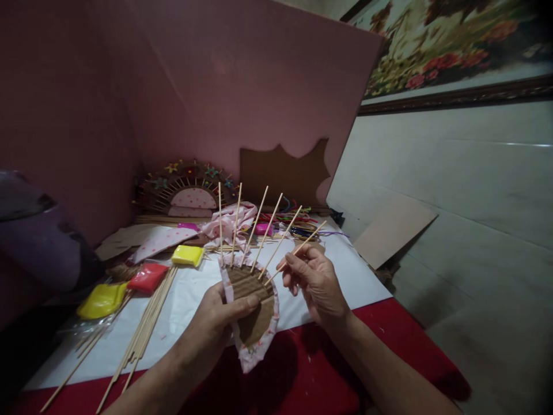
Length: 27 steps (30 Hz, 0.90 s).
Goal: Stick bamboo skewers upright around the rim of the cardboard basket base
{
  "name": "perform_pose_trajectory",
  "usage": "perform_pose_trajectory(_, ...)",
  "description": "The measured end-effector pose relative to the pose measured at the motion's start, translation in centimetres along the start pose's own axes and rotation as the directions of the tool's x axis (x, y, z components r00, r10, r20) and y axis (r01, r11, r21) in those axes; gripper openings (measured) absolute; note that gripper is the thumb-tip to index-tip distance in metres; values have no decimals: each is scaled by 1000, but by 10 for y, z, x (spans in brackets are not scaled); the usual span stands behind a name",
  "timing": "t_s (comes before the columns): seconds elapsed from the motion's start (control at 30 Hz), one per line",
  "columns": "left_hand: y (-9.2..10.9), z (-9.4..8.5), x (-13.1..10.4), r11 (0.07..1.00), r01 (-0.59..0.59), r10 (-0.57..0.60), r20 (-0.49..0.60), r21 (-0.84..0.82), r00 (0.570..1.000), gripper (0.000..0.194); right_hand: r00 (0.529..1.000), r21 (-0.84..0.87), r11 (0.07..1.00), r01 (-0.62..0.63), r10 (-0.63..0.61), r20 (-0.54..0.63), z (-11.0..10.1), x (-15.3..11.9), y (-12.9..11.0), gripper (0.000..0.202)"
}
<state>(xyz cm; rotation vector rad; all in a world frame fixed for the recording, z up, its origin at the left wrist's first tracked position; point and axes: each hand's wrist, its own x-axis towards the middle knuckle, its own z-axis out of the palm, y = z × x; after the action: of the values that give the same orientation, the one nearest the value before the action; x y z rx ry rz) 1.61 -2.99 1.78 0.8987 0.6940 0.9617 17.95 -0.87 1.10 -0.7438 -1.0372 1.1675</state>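
Note:
My left hand (224, 314) grips a half-round cardboard piece (256, 325) by its straight side, thumb flat on the bare brown face. Pink patterned fabric (275, 314) wraps the cardboard's rim. Several thin wooden sticks (260, 222) stand out from its curved edge like rays. In my right hand (309, 276), thumb and fingers pinch the rightmost wooden stick (313, 233), whose lower end meets the edge of the cardboard. Whether that end is inside the cardboard or only touching it, I cannot tell.
A finished-looking fan-shaped piece with clay flowers (190, 190) leans at the back. Yellow (188, 255) and red packets (148, 278) and a bundle of wooden sticks (147, 323) lie left on white paper (367, 282). A cut cardboard sheet (280, 176) stands behind, and crumpled pink fabric (228, 222) lies nearby.

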Motion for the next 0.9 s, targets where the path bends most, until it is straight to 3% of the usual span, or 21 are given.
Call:
perform_pose_trajectory(0.57,1,3,0,1000,-4,3,-10,-13,1000,25,997,-65,996,67,-65,30,0,-4,1,16)
perform_pose_trajectory(0.9,1,4,-2,1000,-13,12,-17,-7,1000,22,995,-73,993,97,-99,-27,1,-3,3,17)
